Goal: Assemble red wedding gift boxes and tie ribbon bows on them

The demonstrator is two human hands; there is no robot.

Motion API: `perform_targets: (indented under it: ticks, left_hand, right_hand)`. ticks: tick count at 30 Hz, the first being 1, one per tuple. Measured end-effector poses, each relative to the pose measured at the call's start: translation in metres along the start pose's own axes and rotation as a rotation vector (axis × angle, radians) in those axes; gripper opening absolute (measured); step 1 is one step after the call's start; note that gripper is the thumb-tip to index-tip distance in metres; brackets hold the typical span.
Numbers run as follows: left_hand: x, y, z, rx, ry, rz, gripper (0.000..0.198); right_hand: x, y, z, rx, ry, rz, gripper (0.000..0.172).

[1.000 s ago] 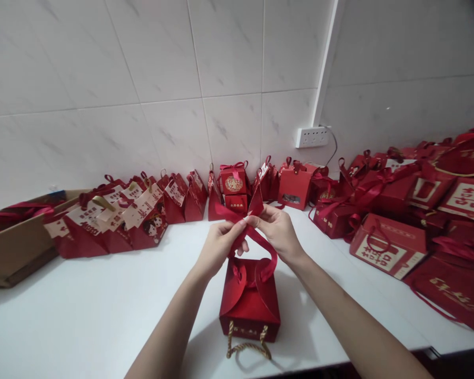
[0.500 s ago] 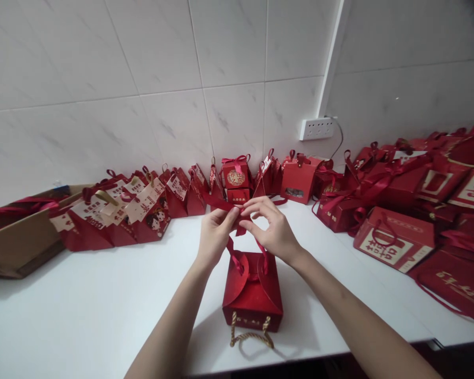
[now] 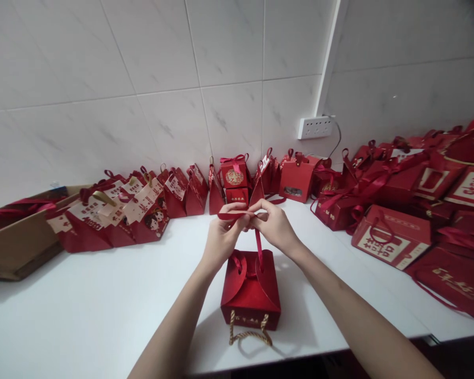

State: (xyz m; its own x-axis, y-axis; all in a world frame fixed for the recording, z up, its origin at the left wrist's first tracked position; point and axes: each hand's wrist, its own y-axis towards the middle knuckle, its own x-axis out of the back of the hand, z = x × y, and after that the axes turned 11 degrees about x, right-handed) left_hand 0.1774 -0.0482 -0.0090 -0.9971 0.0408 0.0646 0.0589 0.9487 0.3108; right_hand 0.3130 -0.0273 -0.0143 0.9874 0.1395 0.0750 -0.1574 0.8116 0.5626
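Note:
A red gift box [image 3: 250,295] stands on the white table in front of me, its curved top flaps folded together. A gold rope handle [image 3: 251,335] hangs from its near side. Red ribbon [image 3: 259,250] threads through the flaps and rises to my hands. My left hand [image 3: 224,237] pinches the ribbon above the box's far edge. Beside it, touching at the fingertips, my right hand [image 3: 274,225] is also closed on the ribbon. A flat length of ribbon spans the tops of both hands. The exact fold between my fingers is hidden.
Several tagged red boxes [image 3: 138,210] line the wall at left, beside a brown paper bag [image 3: 19,247]. Small stacked boxes [image 3: 236,176] stand behind my hands. A pile of red boxes [image 3: 395,237] fills the right. A power strip [image 3: 315,128] is on the tiled wall.
The ribbon loop between my hands has been drawn out into a flat band across the fingers. My fingertips have come closer together. The box stays in place.

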Motion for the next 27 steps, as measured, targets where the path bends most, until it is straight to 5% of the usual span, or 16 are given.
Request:
perform_targets:
  ticks: [12,27]
  left_hand:
    - [0.0029,0.0018,0.0025,0.077,-0.025,0.018,0.027]
    - [0.0080,0.0041,0.0075,0.085,-0.006,-0.065,0.027]
  right_hand:
    - [0.0019,-0.0002,0.0003,0.108,-0.259,-0.105,0.010]
    - [-0.0011,0.0058,0.0019,-0.079,0.293,-0.091,0.018]
